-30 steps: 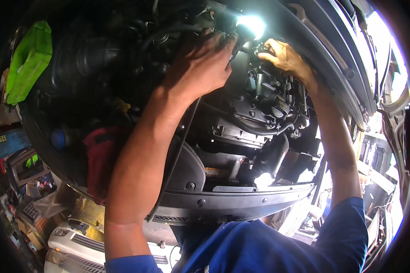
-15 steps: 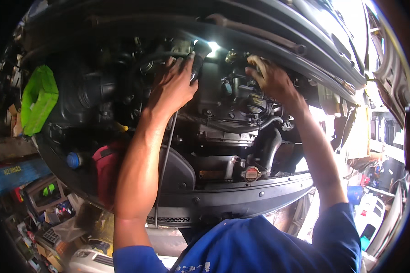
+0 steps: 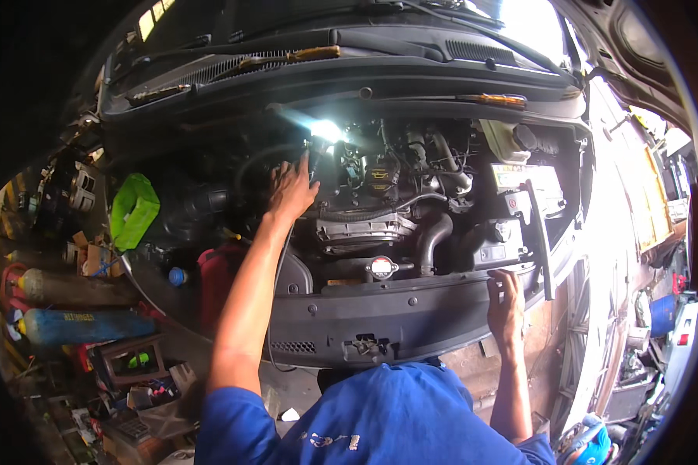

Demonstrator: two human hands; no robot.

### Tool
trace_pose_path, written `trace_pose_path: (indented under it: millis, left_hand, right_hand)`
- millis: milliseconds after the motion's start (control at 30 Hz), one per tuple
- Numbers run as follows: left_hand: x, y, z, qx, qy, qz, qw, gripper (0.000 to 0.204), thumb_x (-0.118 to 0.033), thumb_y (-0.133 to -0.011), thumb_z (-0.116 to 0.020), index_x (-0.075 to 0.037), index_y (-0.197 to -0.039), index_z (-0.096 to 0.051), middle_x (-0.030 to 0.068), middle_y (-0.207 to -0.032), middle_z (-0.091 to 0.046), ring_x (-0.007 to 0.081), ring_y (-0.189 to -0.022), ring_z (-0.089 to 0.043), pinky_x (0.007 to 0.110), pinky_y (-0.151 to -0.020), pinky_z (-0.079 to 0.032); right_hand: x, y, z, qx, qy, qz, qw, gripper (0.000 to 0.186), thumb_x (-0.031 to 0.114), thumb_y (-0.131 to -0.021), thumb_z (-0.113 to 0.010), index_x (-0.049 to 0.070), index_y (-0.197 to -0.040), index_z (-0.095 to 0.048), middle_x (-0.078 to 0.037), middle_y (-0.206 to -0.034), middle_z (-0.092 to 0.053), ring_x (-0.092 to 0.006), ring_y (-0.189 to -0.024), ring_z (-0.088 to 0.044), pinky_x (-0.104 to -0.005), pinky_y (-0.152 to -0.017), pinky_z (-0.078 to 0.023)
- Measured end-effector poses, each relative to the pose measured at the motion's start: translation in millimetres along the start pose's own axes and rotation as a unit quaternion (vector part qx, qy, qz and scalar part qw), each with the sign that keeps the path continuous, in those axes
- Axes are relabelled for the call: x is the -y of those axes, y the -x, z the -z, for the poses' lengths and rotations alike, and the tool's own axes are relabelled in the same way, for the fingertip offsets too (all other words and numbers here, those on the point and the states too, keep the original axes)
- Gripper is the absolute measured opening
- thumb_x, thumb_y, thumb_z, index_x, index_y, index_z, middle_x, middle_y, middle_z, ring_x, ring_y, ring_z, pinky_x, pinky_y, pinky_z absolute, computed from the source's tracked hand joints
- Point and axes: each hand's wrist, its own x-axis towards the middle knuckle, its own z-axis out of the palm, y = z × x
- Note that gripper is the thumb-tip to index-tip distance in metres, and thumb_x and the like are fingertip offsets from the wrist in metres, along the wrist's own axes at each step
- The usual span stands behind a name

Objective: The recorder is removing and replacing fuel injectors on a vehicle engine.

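My left hand [image 3: 293, 190] reaches into the engine bay, its fingers closed round a lit work lamp [image 3: 315, 152]. The lamp's bright end points toward the rear of the engine, and its dark cord [image 3: 274, 287] runs down past my forearm over the front edge. To the right of the lamp lies the engine, with a black oil filler cap [image 3: 380, 178] on top. My right hand [image 3: 507, 306] is raised beside the front right edge of the bay, fingers slightly bent and apart, with nothing visible in it. The radiator cap [image 3: 381, 268] sits between my arms.
A long wrench [image 3: 411, 98] and an amber-handled screwdriver [image 3: 501, 101] lie along the rear edge. At the right are a battery [image 3: 527, 178] and an upright black bar [image 3: 540, 240]. A bright green piece [image 3: 134, 211] sits at left, near a blue gas cylinder [image 3: 85, 326].
My right hand has come out of the rear of the engine bay and back to its front right edge. My left hand stays on the lamp. The view has pulled back, showing the windscreen base.
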Motion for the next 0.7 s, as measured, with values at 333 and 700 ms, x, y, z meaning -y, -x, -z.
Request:
trace_pose_path:
  millis: [333, 700]
  left_hand:
    - [-24, 83, 49, -0.066, 0.201, 0.06, 0.976, 0.08, -0.039, -0.102, -0.069, 0.0, -0.162, -0.034, 0.0247, -0.16, -0.045, 0.0419, -0.148, -0.044, 0.049, -0.123, -0.037]
    - [22, 265, 117, -0.33, 0.436, 0.229, 0.805, 0.064, -0.047, -0.109, -0.056, 0.003, -0.15, -0.053, 0.0275, -0.141, -0.064, 0.0372, -0.134, -0.062, 0.044, -0.113, -0.049]
  right_hand:
    - [-19, 37, -11, -0.007, 0.016, 0.138, 0.99, 0.023, 0.007, -0.098, -0.065, 0.003, -0.12, -0.065, -0.018, -0.12, -0.065, -0.04, -0.111, -0.06, -0.0497, -0.1, -0.048]
    - [44, 55, -17, 0.075, -0.25, 0.106, 0.959, 0.049, 0.042, -0.113, -0.048, 0.001, -0.134, -0.067, -0.015, -0.126, -0.071, -0.0248, -0.116, -0.068, -0.0389, -0.098, -0.053]
